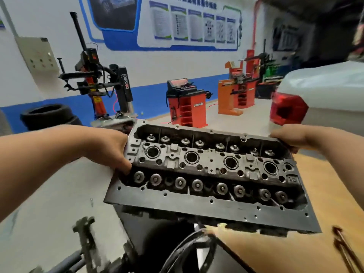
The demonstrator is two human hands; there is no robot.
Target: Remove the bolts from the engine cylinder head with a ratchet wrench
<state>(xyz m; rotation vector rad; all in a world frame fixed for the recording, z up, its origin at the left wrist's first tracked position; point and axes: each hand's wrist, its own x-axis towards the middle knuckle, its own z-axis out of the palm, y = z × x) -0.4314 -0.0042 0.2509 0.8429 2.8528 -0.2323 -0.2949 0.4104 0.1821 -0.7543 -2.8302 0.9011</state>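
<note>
A grey metal engine cylinder head fills the middle of the view, tilted, with two rows of valve springs and a row of round plug wells. My left hand grips its left end, fingers curled over the edge. My right hand grips its far right corner. The head is held up in the air between both hands. No ratchet wrench or loose bolts are in view.
A brown cardboard sheet lies under the right side. A black stand and cables sit below. Behind stand a tyre changer, stacked tyres, red wheel balancers and a white car's rear.
</note>
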